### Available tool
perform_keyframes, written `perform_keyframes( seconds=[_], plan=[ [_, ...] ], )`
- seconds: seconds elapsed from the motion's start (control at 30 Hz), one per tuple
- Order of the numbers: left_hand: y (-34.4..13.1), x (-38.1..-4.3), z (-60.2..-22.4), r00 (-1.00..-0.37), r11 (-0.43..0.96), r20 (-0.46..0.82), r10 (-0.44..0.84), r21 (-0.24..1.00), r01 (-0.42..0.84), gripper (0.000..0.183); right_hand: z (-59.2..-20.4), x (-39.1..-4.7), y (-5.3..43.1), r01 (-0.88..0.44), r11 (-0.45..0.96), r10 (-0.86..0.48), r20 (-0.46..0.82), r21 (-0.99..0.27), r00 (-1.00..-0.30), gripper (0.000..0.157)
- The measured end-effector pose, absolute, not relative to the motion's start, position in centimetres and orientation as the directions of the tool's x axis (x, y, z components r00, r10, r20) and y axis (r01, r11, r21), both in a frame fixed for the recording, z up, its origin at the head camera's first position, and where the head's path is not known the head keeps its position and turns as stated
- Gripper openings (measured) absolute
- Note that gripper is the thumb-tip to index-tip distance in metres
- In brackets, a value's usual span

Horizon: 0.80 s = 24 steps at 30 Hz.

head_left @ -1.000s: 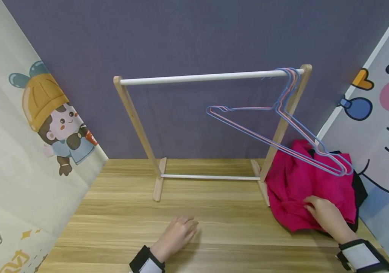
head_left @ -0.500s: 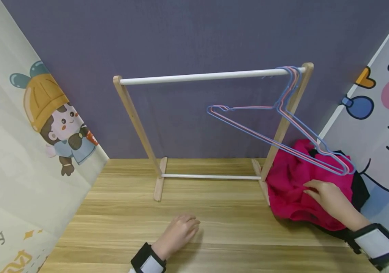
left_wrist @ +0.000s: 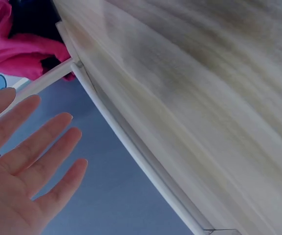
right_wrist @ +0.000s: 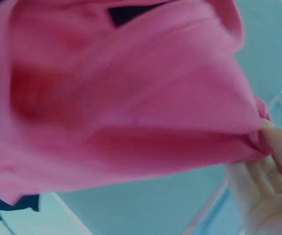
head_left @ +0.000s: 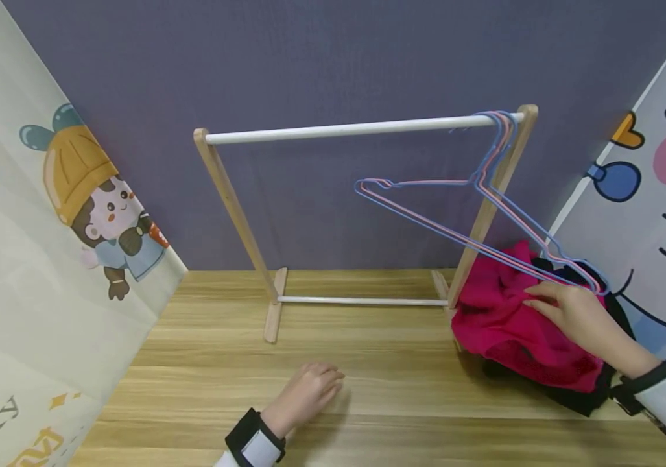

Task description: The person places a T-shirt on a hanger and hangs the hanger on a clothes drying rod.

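A bright pink garment (head_left: 513,318) lies bunched at the table's right side, partly over black cloth (head_left: 580,395); its cut does not show. My right hand (head_left: 583,318) pinches an edge of it between thumb and fingers, just under the hangers' lower bars in the head view. The right wrist view has the pink garment (right_wrist: 131,107) stretched from the fingertips in loose folds. My left hand (head_left: 306,395) holds nothing, over the front middle of the table. In the left wrist view its fingers (left_wrist: 48,152) are spread and relaxed.
A wooden clothes rack (head_left: 233,207) with a white top rail (head_left: 338,130) stands at the back. Blue and pink hangers (head_left: 426,224) hang at its right end, reaching out over the garment. Printed panels flank the wooden table (head_left: 204,383) left and right.
My right hand has moved up and slightly right, drawing the pink garment's pinched edge along. More black cloth shows below it. My left hand has hardly moved.
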<state>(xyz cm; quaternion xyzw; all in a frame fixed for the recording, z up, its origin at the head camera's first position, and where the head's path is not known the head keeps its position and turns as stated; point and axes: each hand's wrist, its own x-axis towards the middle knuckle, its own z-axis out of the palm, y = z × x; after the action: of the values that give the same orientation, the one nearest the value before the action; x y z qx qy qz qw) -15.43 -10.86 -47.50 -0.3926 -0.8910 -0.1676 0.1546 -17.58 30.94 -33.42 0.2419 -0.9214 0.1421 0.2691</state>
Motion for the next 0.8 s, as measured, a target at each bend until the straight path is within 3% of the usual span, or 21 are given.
perform_keyframes(
  seconds=[0.5, 0.8],
  plan=[
    [-10.2, -16.0, -45.3, -0.603, 0.602, 0.458, 0.653, 0.168, 0.780, 0.021, -29.1, -17.1, 26.1, -0.597, 0.770, -0.410, 0.542, -0.225, -0.733, 0.024],
    [-8.7, -16.9, -40.4, -0.489, 0.499, 0.615, 0.618, 0.174, 0.849, 0.042, -27.4, -17.2, 23.3, -0.654, 0.711, -0.464, 0.527, -0.257, -0.712, 0.021]
  ],
)
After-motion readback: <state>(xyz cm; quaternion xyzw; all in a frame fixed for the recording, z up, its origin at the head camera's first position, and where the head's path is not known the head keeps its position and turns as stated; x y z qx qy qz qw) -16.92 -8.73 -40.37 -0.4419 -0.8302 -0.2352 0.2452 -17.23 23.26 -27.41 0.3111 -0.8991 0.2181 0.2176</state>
